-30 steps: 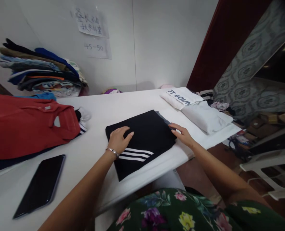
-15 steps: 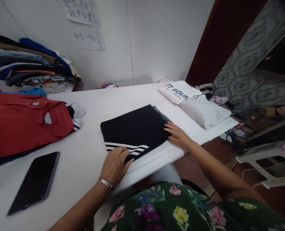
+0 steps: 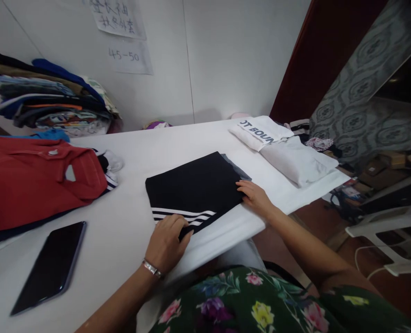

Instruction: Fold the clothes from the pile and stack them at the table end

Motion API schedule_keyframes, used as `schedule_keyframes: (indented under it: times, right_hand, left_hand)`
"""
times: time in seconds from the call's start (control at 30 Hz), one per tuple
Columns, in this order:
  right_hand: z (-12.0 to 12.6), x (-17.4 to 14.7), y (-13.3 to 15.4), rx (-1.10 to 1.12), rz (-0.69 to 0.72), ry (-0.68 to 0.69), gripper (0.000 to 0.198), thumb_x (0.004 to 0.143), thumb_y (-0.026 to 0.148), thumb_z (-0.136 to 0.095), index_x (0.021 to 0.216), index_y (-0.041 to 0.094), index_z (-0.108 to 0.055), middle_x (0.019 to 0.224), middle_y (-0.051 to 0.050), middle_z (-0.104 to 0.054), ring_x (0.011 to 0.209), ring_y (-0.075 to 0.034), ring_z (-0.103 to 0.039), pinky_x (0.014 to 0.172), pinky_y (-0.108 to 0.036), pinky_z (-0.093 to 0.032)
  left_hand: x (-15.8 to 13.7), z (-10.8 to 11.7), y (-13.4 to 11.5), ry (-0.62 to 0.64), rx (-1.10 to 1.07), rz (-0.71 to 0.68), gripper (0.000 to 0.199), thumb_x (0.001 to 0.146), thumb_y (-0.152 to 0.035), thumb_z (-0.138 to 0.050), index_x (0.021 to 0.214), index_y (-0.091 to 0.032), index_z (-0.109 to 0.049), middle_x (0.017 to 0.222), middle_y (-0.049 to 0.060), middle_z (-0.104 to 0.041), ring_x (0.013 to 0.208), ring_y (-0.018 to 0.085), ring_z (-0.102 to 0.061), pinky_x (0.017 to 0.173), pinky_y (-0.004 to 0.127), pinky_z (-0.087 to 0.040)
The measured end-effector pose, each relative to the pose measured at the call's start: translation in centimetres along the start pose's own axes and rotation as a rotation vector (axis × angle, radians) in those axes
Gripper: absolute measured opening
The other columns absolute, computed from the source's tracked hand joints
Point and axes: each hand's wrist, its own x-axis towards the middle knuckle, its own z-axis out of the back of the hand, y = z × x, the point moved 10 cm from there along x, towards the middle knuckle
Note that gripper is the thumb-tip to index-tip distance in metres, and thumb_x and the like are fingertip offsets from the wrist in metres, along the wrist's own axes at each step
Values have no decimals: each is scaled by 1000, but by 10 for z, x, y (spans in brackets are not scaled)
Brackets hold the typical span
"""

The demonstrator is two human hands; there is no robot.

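Note:
A folded black garment (image 3: 194, 185) with white stripes across its lower left corner lies on the white table. Grey fabric (image 3: 238, 167) peeks out along its right side. At the striped corner, my left hand (image 3: 168, 238) has its fingers curled over the near edge, thumb close to the cloth. My right hand (image 3: 255, 196) is at the right edge, fingers together and bent onto the fabric; the thumb is hidden. Which kind of garment it is, I cannot tell.
A dark phone (image 3: 49, 268) lies on the table (image 3: 122, 259) at left, below a red garment (image 3: 42, 180). Stacked folded clothes (image 3: 52, 97) stand behind. White folded garments (image 3: 285, 150) lie at the right. Beyond the table edge is a white stool (image 3: 389, 236).
My right hand's fingers have drawn together and bent at the garment's right edge; before, they were spread. My left hand stays at the striped corner. The view has shifted slightly.

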Motion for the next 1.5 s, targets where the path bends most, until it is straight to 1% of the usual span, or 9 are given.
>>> schedule_keyframes:
  times: [0.17, 0.37, 0.57, 0.67, 0.87, 1.03, 1.23, 1.4, 1.5]
  right_hand:
    - [2, 4, 6, -13, -9, 9, 43, 68, 5, -49, 106, 20, -64, 126, -8, -60, 122, -27, -50, 99, -49, -42]
    - [1, 9, 28, -11, 126, 68, 56, 73, 9, -50, 127, 23, -54, 132, -8, -56, 128, -26, -45, 107, -54, -29]
    - [-9, 11, 8, -16, 47, 34, 53, 68, 5, -52, 119, 21, -61, 127, -10, -59, 120, -28, -51, 98, -51, -41]
    - [-14, 12, 4, -22, 21, 55, 54, 65, 4, -52, 115, 20, -63, 125, -10, -61, 116, -28, -54, 97, -50, -43]
    - [-8, 14, 36, -6, 123, 100, 57, 71, 6, -53, 125, 23, -57, 129, -9, -58, 121, -27, -50, 101, -52, -36]
    - [-4, 19, 61, -1, 201, 100, 45, 81, 13, -53, 124, 25, -57, 128, -8, -58, 122, -26, -50, 102, -51, -35]
    - [-12, 26, 72, -6, 206, 96, 42, 78, 10, -55, 119, 21, -61, 125, -10, -60, 117, -27, -53, 94, -47, -42]
    - [-11, 28, 72, -3, 180, 38, 37, 77, 5, -52, 107, 21, -66, 116, -9, -66, 107, -25, -59, 86, -43, -46]
    - [-12, 27, 72, -15, 194, 35, 35, 77, 6, -51, 105, 20, -66, 115, -8, -66, 105, -24, -60, 84, -41, -47]
  left_hand:
    - [-5, -2, -2, 3, 52, -1, 22, 77, -39, -64, 88, -20, -59, 92, 7, -63, 85, 24, -56, 73, 38, -42]
    - [4, -2, -3, 31, 156, 24, 9, 82, -24, -54, 74, -21, -57, 79, 5, -61, 74, 21, -54, 68, 35, -39]
    - [10, 9, -7, -23, 159, -1, 9, 81, -20, -53, 72, -20, -54, 75, 4, -59, 73, 21, -52, 67, 35, -38]
    - [8, 4, -6, 11, 141, 3, 9, 82, -22, -54, 74, -20, -55, 76, 4, -59, 72, 20, -52, 67, 35, -38]
    - [4, -4, 4, 60, 113, 43, 10, 82, -28, -58, 87, -20, -60, 85, 5, -63, 79, 21, -56, 70, 35, -41]
    - [9, -1, 8, 68, 139, 51, 11, 85, -27, -54, 81, -21, -61, 80, 5, -63, 77, 21, -55, 70, 35, -41]
    - [9, -3, -3, 56, 148, 11, 18, 81, -38, -62, 85, -21, -59, 83, 5, -62, 79, 22, -55, 70, 36, -40]
    - [10, -9, -3, 96, 173, 29, 7, 81, -26, -60, 80, -20, -57, 80, 4, -61, 77, 21, -54, 69, 35, -40]
    - [11, -4, 2, 75, 86, 63, 4, 80, -21, -59, 77, -21, -56, 78, 3, -60, 74, 19, -53, 66, 33, -40]
